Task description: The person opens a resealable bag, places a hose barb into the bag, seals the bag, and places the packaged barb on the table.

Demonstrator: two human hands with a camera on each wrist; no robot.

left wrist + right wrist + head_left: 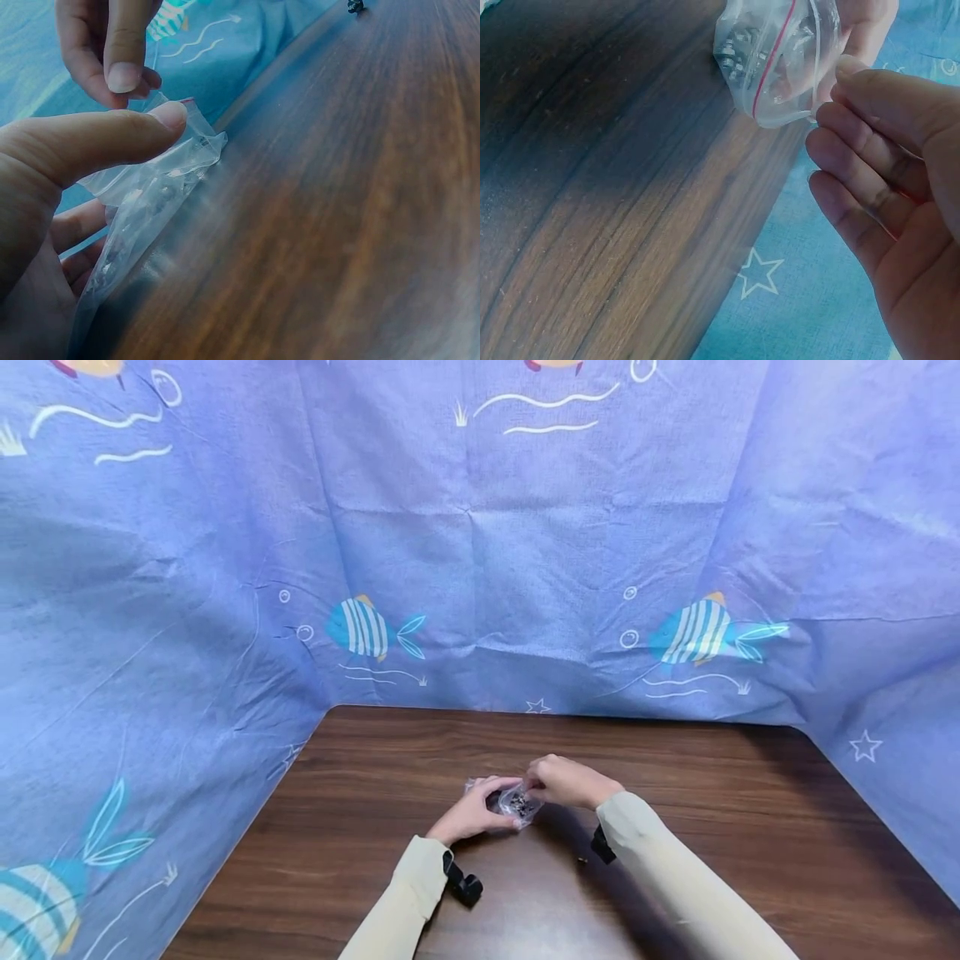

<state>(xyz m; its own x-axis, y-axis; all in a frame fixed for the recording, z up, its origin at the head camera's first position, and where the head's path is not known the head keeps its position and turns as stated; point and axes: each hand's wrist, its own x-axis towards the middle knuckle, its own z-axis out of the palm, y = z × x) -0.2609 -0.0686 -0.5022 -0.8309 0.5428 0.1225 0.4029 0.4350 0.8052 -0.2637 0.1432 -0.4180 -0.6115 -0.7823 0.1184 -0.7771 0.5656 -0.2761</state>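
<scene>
My left hand (480, 807) holds a clear zip bag (527, 807) low over the brown table, its thumb along the near side and its other fingers behind. Small dark and silvery pieces (739, 54) lie inside the bag, too small to name. A red line runs along the bag close to its mouth. My right hand (566, 779) is at the bag's upper right, where thumb and forefinger pinch the rim of its mouth. In the right wrist view the remaining fingers (851, 217) curl loosely below the bag.
The dark wood-grain table (360, 752) reaches back to a blue fish-print cloth (540, 568) hanging behind and at both sides. A tiny yellowish bit (582, 860) lies right of the hands. A small dark object (355, 6) shows at the top of the left wrist view.
</scene>
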